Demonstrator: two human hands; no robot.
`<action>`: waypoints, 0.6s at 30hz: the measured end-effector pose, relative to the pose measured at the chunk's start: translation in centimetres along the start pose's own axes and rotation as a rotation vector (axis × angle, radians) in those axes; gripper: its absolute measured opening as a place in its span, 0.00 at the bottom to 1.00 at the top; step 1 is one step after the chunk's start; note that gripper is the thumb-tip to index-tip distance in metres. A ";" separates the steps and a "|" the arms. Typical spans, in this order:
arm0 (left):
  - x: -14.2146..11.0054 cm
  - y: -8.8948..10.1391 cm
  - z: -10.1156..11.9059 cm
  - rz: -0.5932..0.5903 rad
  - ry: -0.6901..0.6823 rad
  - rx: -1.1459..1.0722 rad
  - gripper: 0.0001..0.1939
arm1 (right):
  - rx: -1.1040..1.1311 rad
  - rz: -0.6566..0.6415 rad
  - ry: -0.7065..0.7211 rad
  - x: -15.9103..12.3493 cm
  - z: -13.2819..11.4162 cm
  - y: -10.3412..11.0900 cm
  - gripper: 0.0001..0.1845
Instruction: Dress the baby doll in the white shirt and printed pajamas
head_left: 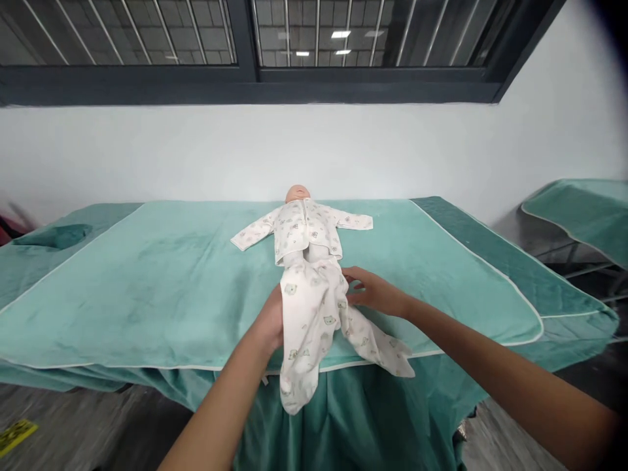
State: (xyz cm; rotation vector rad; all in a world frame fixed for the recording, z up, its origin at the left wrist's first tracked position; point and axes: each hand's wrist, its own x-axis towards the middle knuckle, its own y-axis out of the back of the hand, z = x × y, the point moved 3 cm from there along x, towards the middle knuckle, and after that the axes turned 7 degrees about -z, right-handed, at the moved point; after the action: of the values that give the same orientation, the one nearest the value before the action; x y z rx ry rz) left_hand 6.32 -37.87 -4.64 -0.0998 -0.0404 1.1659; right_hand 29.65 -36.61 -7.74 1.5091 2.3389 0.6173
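Note:
A baby doll [297, 192] lies on its back, head toward the wall, in a white printed jacket [307, 226] with its sleeves spread. White printed baby trousers [314, 314] cover its lower legs; the bare upper legs show between jacket and waistband. Both trouser legs hang limp toward me, the left one over the bed's front edge. At the left side of the trousers is my left hand [272, 320], its fingers hidden behind the cloth. My right hand [373, 291] is at the right side near the waistband, fingers bent and their tips on the fabric.
A green padded bed [147, 294] with a pale-edged mat carries the doll, and its cover drapes down in front. Behind stand a white wall [196, 150] and a dark-framed barred window [258, 75]. Another green-covered surface [589, 209] is at right. A yellow floor sticker [17, 435] shows lower left.

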 end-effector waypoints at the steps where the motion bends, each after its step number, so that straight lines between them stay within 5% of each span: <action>1: -0.1 0.3 0.3 -0.016 0.041 -0.051 0.13 | -0.017 0.006 0.060 0.3 -0.7 -0.5 0.30; 6: -0.4 1.9 1.1 0.036 0.087 -0.236 0.20 | 0.018 0.038 0.259 2.4 -4.8 -2.2 0.47; 11: -1.1 3.8 2.3 0.010 0.047 -0.204 0.40 | -0.026 -0.104 0.281 3.9 -8.1 -2.9 0.23; 15: -1.6 4.7 5.4 0.036 -0.052 0.075 0.30 | -0.016 -0.119 0.400 4.3 -12.0 -2.8 0.18; 18: -2.0 5.1 8.0 0.178 -0.133 0.287 0.23 | -0.006 -0.163 0.369 4.4 -14.7 -2.2 0.20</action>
State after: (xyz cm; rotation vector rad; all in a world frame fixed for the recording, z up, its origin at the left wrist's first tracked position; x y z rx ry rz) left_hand 0.17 -37.21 2.86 0.2317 0.0192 1.3429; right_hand 19.35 -36.29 3.81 1.2713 2.6928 0.9245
